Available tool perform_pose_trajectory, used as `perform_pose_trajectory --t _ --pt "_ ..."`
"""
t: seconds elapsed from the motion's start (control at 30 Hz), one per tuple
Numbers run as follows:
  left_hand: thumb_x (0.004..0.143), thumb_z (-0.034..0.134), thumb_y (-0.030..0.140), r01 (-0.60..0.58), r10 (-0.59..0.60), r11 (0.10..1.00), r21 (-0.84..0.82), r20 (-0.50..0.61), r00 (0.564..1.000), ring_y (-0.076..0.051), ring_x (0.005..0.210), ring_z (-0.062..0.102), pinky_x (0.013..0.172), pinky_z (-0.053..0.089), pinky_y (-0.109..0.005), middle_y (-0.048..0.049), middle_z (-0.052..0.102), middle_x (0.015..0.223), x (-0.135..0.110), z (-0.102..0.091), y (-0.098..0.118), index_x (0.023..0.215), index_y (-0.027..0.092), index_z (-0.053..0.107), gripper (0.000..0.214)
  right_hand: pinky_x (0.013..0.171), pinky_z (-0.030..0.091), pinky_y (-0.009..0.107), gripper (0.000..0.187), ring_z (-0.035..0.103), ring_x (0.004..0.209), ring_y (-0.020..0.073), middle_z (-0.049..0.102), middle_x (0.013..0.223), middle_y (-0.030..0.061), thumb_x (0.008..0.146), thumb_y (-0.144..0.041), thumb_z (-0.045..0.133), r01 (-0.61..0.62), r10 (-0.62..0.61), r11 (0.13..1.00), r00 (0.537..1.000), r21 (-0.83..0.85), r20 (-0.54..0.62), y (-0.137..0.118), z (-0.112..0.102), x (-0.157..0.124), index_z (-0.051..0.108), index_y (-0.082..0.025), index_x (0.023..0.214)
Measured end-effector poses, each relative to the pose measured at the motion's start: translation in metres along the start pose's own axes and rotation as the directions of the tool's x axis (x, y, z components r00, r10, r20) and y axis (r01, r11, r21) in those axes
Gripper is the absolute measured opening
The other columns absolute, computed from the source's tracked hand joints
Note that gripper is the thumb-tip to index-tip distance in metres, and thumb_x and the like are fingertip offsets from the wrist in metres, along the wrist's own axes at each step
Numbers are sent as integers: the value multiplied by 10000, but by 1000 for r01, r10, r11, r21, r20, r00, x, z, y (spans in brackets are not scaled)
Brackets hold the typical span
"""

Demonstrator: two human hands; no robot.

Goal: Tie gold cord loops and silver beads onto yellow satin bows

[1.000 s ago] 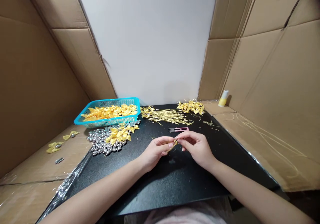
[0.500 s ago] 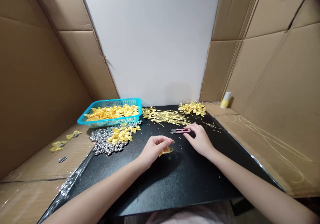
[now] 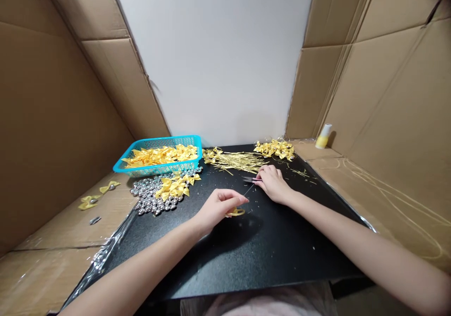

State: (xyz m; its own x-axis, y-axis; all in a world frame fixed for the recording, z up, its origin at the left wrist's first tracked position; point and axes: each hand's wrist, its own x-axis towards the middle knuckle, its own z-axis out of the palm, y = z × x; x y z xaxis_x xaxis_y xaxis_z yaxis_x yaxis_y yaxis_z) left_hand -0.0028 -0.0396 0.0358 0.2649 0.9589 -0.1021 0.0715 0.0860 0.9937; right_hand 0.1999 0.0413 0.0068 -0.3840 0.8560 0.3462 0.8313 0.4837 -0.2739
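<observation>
My left hand (image 3: 220, 208) is closed in a pinch on a yellow ribbon bow (image 3: 235, 211), mostly hidden by the fingers, with a loop of it showing below. From the fingertips a thin dark strand (image 3: 250, 189) runs up toward my right hand (image 3: 273, 183). That hand is closed around a pair of thread snips (image 3: 249, 179), whose dark blades point left and whose handle is largely covered. Just beyond the right hand lies a pile of gold twist ties (image 3: 239, 161).
A blue basket (image 3: 118, 167) of yellow bows stands back left, above silver beads (image 3: 150, 198) with several bows (image 3: 172, 187) on them. Finished-looking bows (image 3: 276, 150) lie back right. A thread spool (image 3: 323, 136) stands near the right cardboard wall (image 3: 391, 76).
My right hand has closed around the snips and lifted or turned them slightly. A thin strand now shows between the hands. The left hand keeps its pinch; the view shifted a little.
</observation>
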Motion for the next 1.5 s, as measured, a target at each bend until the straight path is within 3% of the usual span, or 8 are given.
perform_pose_trajectory --t 0.2,0.3,0.4,0.53,0.7,0.83,1.03,1.5 --pt "694 718 388 -47 50 991 -127 17 999 -71 474 441 505 309 -196 30 532 474 2 -1 -2 766 152 735 247 775 456 347 75 583 866 213 636 900 79 918 -239 438 -52 70 967 996 248 -64 7 -6 -7 496 -194 930" --pt "718 699 396 -50 53 983 -174 12 999 -77 497 470 534 345 -197 9 580 507 4 -2 -5 797 148 725 262 708 450 302 124 589 762 181 621 830 50 924 -283 388 15 36 879 994 476 -99 0 -16 -13 472 -193 942" --pt "731 688 407 -55 53 978 -201 -13 999 -83 510 483 546 366 -198 11 571 498 5 -2 -7 811 143 711 276 609 407 259 205 529 641 150 564 735 3 931 -369 370 87 -15 817 991 570 -130 -9 -24 -21 487 -201 922" --pt "732 693 439 -70 66 977 -199 -29 997 -75 455 444 489 323 -195 43 504 458 4 0 -9 835 146 695 311 529 327 244 268 423 517 125 446 591 -38 925 -408 381 158 -78 824 983 544 -168 -16 -24 -31 508 -203 807" --pt "756 687 443 -125 130 967 -220 5 992 -48 404 306 455 244 -190 82 398 409 2 2 -8 830 142 681 311 520 317 245 236 426 479 120 431 547 -47 908 -387 421 225 -177 859 973 460 -145 -17 -16 -37 523 -208 794" --pt "778 674 432 -165 168 954 -252 -8 986 -45 404 267 451 212 -189 95 356 402 2 1 -7 838 143 660 296 540 349 245 227 466 509 128 489 586 -27 904 -380 419 233 -142 866 963 442 -231 -19 -13 -37 533 -199 828" --pt "791 653 457 -162 176 973 -164 72 982 -52 427 317 460 242 -195 71 415 449 2 2 -9 812 128 656 329 571 377 244 230 509 554 133 556 652 -7 899 -399 443 267 -195 853 960 448 -202 -24 -11 -38 549 -197 864" --pt "742 660 534 -142 144 989 -28 112 983 -57 475 302 470 206 -200 42 427 546 3 0 -10 776 115 674 421 557 354 243 275 491 552 124 570 660 -3 911 -425 427 316 -257 827 948 465 -187 -23 -9 -38 565 -200 837"
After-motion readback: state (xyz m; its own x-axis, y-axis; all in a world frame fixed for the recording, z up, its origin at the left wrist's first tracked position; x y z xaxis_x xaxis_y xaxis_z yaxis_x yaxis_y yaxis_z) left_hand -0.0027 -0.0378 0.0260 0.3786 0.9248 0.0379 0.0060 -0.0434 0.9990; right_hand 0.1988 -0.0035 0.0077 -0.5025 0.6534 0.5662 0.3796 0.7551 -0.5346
